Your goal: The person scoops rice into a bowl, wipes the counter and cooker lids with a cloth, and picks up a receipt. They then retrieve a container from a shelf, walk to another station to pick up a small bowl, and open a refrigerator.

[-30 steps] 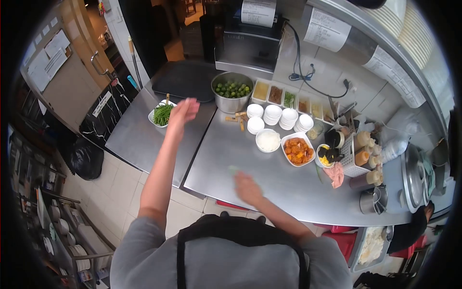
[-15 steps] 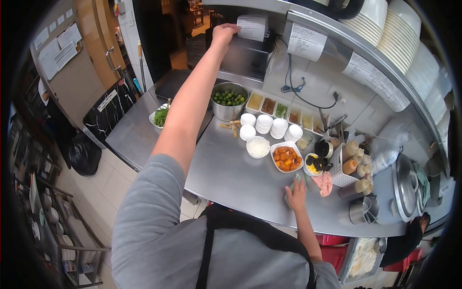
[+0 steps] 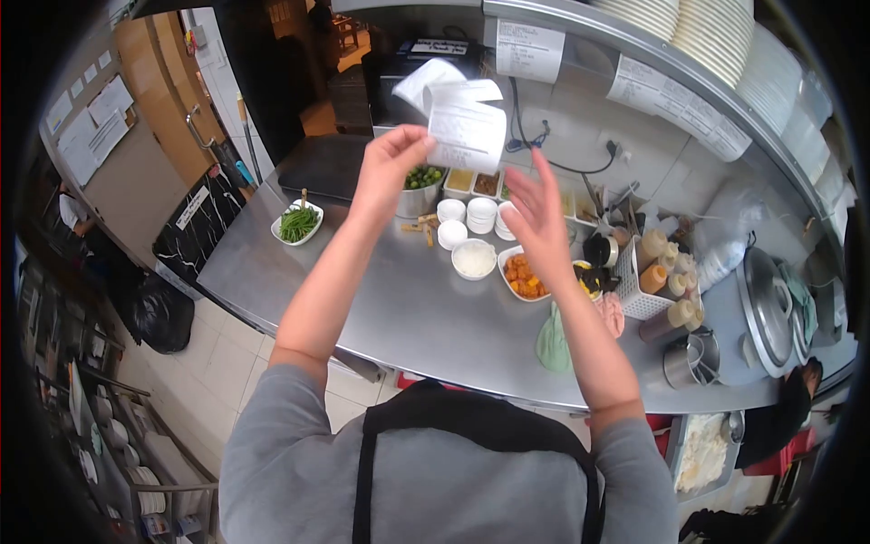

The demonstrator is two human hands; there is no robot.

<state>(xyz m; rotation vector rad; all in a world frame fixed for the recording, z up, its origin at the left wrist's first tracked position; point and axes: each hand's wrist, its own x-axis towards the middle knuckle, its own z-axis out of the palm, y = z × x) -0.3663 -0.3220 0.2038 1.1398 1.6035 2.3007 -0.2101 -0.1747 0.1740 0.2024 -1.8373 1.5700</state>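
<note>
My left hand [image 3: 392,170] pinches a printed paper receipt [image 3: 467,134] by its left edge, holding it up over the back of the steel counter [image 3: 399,313]. The paper curls, with more of it fanned out behind. Just right of the receipt, my right hand [image 3: 536,210] is raised with its fingers apart and holds nothing. Below that hand sit a dish of orange saucy pieces [image 3: 523,276] and a bowl of white rice [image 3: 474,259], the dish partly covered by the hand. A green cloth [image 3: 554,340] lies near the counter's front edge.
A black printer [image 3: 426,54] stands at the back. Stacked white cups [image 3: 480,215], a pot of green limes [image 3: 423,178] and a bowl of green beans [image 3: 297,223] are on the counter. Squeeze bottles [image 3: 654,263] fill a basket at right. More receipts [image 3: 530,50] hang from the shelf rail.
My left hand has drawn the receipt away from the printer, towards me. My right hand has let go of the green cloth and risen towards the receipt. The view has shifted slightly.
</note>
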